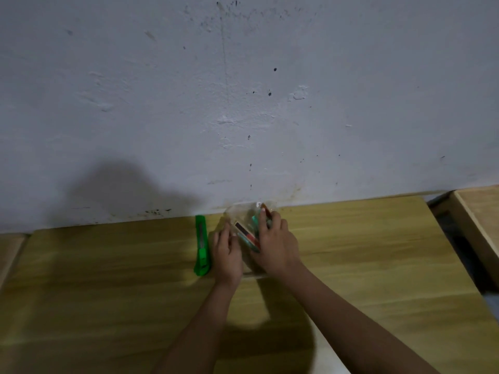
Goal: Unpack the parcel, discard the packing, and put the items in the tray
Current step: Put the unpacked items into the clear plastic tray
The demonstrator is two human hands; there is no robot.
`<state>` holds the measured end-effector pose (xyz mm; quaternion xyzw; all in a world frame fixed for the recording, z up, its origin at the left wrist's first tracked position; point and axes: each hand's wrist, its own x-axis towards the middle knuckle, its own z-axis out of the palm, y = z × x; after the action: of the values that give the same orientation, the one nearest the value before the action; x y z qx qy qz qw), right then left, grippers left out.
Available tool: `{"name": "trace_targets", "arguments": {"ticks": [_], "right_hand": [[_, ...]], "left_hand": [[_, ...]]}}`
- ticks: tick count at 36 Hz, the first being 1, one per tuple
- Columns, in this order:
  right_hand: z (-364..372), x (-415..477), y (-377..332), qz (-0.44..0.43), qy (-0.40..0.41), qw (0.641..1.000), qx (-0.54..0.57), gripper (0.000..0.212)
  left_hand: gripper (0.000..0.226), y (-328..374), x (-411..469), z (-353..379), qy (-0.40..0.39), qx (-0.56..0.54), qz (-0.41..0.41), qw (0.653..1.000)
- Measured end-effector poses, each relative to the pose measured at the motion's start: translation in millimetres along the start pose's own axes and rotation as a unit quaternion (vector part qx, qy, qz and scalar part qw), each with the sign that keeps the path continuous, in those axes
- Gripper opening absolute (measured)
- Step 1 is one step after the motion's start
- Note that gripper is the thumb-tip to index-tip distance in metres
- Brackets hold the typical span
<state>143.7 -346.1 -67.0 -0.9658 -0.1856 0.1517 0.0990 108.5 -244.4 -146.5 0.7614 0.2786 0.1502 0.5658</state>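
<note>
Gripping the clear parcel (240, 215) at the table's (108, 265) far edge, your right hand (275, 245) curls over it; your left hand (228, 253) pinches its left side, just beside the green cutter (202, 247).

Dim room, pale wall behind a wooden table.

A whitish plastered wall (243, 90) fills the upper half, rough in patches, speckled with small dark marks and crossed by a faint vertical line near the middle. A broad soft shadow (121, 193) lies low on it at the left. A yellowish wood-grain table (108, 292) butts against its foot. A second light wooden surface (480, 211) stands just beside the table's right end, a dark gap between them, and another pale wooden edge (10, 249) adjoins at far left. The light is weak and uneven.
</note>
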Motion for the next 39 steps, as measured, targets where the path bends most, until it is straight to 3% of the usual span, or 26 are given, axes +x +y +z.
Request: {"name": "trace_targets", "arguments": {"ticks": [3,8,13,24,39], "right_hand": [[5,0,-5,0.001,-0.012,0.999,-0.04,0.09],[11,3,-11,0.038,0.008,0.996,-0.078,0.09],[28,4,-14,0.013,-0.02,0.997,-0.08,0.07],[36,1,-2,-0.016,-0.042,0.998,0.032,0.078],[45,-18,6,-0.046,0.03,0.987,0.151,0.055]], "left_hand": [[0.043,-4,0,0,-0.003,-0.035,-0.007,0.999],[0.041,-7,1,0,0.0,0.004,0.007,1.0],[0.042,0,-1,-1,-0.007,-0.008,0.0,1.0],[0.042,11,-5,-2,-0.027,-0.131,-0.052,0.99],[0.042,12,-7,-1,-0.023,-0.091,-0.043,0.995]]}}
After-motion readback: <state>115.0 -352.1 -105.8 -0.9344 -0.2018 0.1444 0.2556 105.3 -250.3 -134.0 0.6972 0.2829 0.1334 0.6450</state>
